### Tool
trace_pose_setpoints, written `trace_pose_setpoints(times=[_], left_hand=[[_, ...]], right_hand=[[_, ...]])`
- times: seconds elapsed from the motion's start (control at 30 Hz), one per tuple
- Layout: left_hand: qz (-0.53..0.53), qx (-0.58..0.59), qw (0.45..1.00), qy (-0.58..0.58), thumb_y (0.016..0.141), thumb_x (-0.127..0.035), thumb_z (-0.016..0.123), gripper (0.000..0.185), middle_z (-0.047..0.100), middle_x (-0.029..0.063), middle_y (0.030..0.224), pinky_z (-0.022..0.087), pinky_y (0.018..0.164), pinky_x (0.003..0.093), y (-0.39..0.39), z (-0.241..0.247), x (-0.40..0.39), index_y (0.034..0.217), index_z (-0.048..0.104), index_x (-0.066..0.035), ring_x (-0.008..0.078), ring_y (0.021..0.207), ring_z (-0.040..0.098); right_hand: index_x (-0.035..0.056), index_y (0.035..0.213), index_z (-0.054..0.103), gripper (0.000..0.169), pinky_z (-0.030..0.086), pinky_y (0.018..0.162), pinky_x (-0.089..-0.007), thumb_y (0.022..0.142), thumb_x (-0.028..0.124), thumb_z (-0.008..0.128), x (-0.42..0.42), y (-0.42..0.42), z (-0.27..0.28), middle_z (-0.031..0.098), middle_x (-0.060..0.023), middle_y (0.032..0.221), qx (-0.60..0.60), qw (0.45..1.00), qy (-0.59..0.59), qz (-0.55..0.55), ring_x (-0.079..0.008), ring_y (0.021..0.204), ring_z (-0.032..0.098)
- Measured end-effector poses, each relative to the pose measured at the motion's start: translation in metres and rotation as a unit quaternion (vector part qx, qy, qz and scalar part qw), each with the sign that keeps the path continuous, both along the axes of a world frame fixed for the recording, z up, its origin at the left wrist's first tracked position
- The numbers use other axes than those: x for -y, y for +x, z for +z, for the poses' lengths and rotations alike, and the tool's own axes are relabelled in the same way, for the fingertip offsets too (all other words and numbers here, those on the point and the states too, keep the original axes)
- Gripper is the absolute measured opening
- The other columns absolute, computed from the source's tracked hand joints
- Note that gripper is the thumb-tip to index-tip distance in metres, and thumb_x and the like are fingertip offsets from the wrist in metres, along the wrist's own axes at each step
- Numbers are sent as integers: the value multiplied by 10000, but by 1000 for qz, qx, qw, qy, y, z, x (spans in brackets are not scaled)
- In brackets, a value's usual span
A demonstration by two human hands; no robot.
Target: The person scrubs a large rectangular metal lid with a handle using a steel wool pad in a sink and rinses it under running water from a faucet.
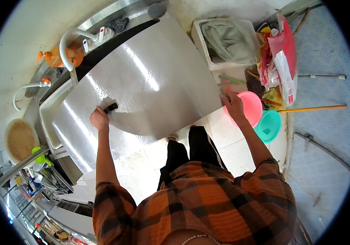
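Note:
A large shiny metal sheet (162, 76), wet in places, lies tilted before me across the sink. My left hand (99, 118) grips a small black tool (111, 108) against the sheet's left half; its working end is hard to make out. At the sheet's right corner, the fingers of my right hand (234, 105) curl round the edge. Just under that hand stands a pink plastic basin (252, 105), with a teal plastic basin (267, 125) beside it.
Behind the sheet are a curved white tap (63, 50) and an orange pump bottle (67, 58). Part of a white sink (51, 119) shows at left. A foam box (202, 46) holding a plastic bag, a pink bag (285, 61) and a yellow pole (314, 108) are on the right.

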State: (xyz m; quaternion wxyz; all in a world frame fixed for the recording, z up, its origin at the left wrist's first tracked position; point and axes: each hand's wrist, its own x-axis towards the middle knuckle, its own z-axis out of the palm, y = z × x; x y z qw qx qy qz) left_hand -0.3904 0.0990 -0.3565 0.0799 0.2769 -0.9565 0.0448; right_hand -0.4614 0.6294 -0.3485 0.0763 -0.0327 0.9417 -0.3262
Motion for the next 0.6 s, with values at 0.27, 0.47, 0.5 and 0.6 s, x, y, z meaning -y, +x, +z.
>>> trace_pose_setpoints(times=[0.27, 0.47, 0.5, 0.6], left_hand=[[11, 12, 1000, 2, 903, -268, 334, 463, 614, 206, 679, 487, 604, 453, -4, 0, -2, 654, 629, -11, 372, 632, 604], [-72, -17, 990, -117, 874, -215, 421, 322, 603, 120, 650, 462, 532, 421, 12, -19, 26, 659, 607, -64, 309, 616, 573], [-121, -21, 988, -98, 853, -209, 448, 242, 586, 85, 678, 445, 582, 414, 9, -12, 13, 697, 587, -86, 287, 703, 564], [-63, -156, 975, -144, 773, -173, 518, 131, 539, 111, 756, 380, 684, 435, 10, 4, 0, 689, 542, -75, 276, 765, 508]], right_hand=[[33, 904, 600, 383, 465, 472, -281, 908, 380, 439, -23, -9, 72, 606, -61, 681, 371, 838, -355, -185, -135, 529, 562], [59, 1055, 544, 406, 517, 553, -327, 908, 423, 441, -4, -30, 72, 619, -103, 832, 444, 709, -518, -178, -197, 641, 607], [61, 1077, 535, 408, 519, 561, -330, 908, 421, 443, 7, -30, 75, 621, -107, 846, 457, 705, -518, -158, -202, 659, 613], [41, 1156, 494, 371, 536, 599, -361, 919, 321, 439, 49, -33, 73, 620, -103, 958, 469, 700, -537, 25, -198, 780, 629]])
